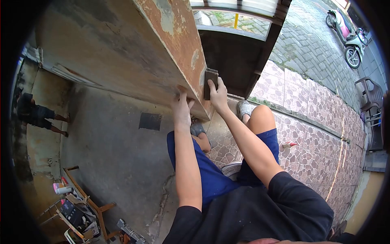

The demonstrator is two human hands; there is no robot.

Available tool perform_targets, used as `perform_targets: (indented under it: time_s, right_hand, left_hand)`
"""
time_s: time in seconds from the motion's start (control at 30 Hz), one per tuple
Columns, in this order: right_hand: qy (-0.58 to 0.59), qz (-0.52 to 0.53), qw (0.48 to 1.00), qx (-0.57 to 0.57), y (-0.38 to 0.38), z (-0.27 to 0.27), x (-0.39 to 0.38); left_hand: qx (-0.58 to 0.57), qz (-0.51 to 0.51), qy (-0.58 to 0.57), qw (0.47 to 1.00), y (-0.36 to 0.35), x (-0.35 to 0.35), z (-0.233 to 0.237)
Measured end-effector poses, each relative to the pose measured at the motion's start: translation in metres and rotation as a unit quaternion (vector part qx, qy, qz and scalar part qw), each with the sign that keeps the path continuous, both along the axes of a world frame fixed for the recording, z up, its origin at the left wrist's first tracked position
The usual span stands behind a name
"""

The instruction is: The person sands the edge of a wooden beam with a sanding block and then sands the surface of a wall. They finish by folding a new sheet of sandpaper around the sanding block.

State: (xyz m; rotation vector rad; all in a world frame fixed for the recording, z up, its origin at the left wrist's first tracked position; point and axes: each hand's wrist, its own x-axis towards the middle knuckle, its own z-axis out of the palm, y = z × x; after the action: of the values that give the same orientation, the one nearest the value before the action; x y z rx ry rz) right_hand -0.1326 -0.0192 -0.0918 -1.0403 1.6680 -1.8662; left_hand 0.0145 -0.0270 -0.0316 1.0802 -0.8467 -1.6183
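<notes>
Clock hours are read from the middle of the view. Just toward 1 o'clock, the right hand (pixel 218 95) grips a dark block (pixel 208 91), thumb on one side and fingers on the other. The block's long side runs along the narrow end face (pixel 178 28) of a wall (pixel 113 49) and appears to touch it. This end face stretches from 12 o'clock down toward the centre, its brownish coating patchy and flaked to paler spots.

Toward 11 o'clock, the left hand (pixel 182 112) is open against the wall's broad side, near the corner, with fingers bent and thumb apart. Its fingertips seem to touch the wall, though the contact is partly hidden.

Beyond the block, at 1 o'clock, stands a dark framed panel (pixel 235 61). The person's right shoe (pixel 245 107) rests near its foot, between 2 and 3 o'clock. A small bottle (pixel 287 145) with a red tip lies on the patterned tiles (pixel 313 158) between 3 and 4.

A scooter (pixel 352 46) is parked on grey paving (pixel 292 44) at 2 o'clock, and a brown chair (pixel 371 95) stands near 3. At 9 o'clock are a black patch (pixel 150 121) on the concrete floor (pixel 113 142) and, farther out, another person (pixel 38 112) in dark clothes. Clutter (pixel 75 213) beside a wooden frame (pixel 96 208) fills 8 o'clock.
</notes>
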Motion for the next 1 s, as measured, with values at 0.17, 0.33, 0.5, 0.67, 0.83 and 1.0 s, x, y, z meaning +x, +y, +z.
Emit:
perform_targets:
  time_s: [0.17, 0.33, 0.5, 0.67, 0.83, 1.0]
  right_hand:
    - [-0.026, 0.001, 0.995, -0.095, 0.003, 0.085, 0.016]
    - [0.138, -0.04, 0.948, -0.283, 0.006, 0.174, 0.032]
    - [-0.028, -0.028, 0.999, 0.007, 0.006, 0.012, 0.016]
    - [-0.037, -0.039, 0.998, -0.046, 0.018, 0.048, 0.042]
    - [0.087, -0.024, 0.979, -0.182, 0.019, 0.11, 0.043]
    - [-0.06, -0.107, 0.987, 0.103, 0.01, -0.024, 0.041]
  left_hand:
    - [-0.044, -0.018, 0.0, 0.999, -0.008, 0.005, -0.019]
    - [0.003, -0.007, 0.02, 1.0, 0.002, -0.001, 0.002]
    - [-0.01, -0.002, -0.004, 1.0, 0.008, 0.0, 0.009]
    - [-0.023, -0.017, 0.012, 1.0, 0.007, -0.001, 0.01]
    - [-0.035, -0.019, 0.029, 0.999, 0.005, 0.001, 0.001]
    - [0.015, 0.01, 0.014, 1.0, 0.011, -0.002, 0.008]
